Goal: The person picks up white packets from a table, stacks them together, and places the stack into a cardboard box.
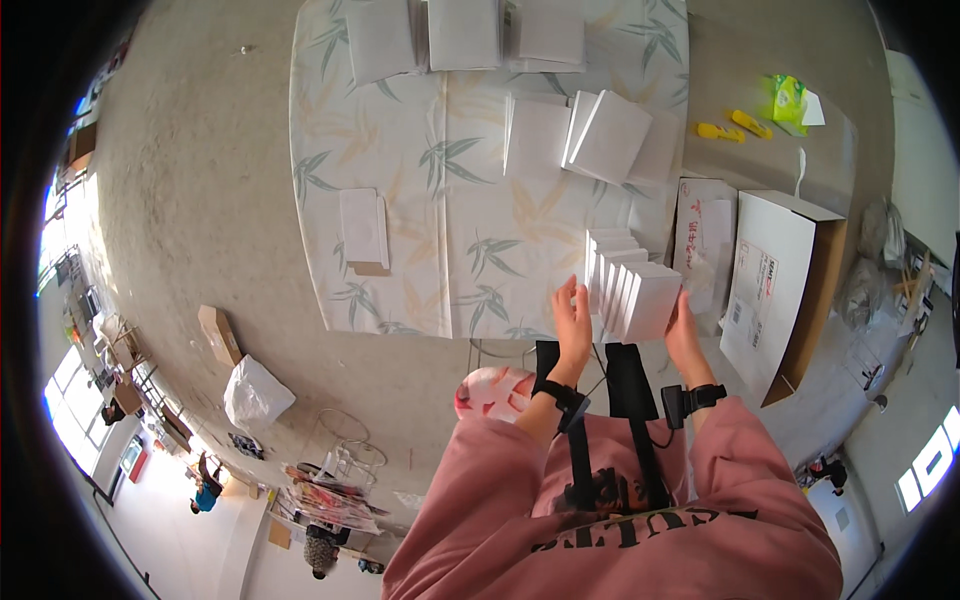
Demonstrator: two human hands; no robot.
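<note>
A row of thin white boxes (pixel 648 302) stands on edge at the table's near right corner, the boxes leaning against one another. My left hand (pixel 573 318) is at the left side of this row, its fingers apart and slightly bent, holding nothing. On the other side, my right hand (pixel 684 338) grips the right edge of the nearest box, and some of its fingers are hidden behind it. Beyond the row, more white boxes (pixel 612 136) lie in leaning piles. A smaller white box (pixel 363 226) lies alone toward the left on the patterned tablecloth (pixel 420 200).
White stacks (pixel 465 35) line the far edge. To the right are an open carton (pixel 765 285), a carton with red writing (pixel 704 235), two yellow tubes (pixel 720 132) and a green packet (pixel 789 104). A patterned stool (pixel 495 392) stands below the near edge. A white bag (pixel 256 391) lies on the floor.
</note>
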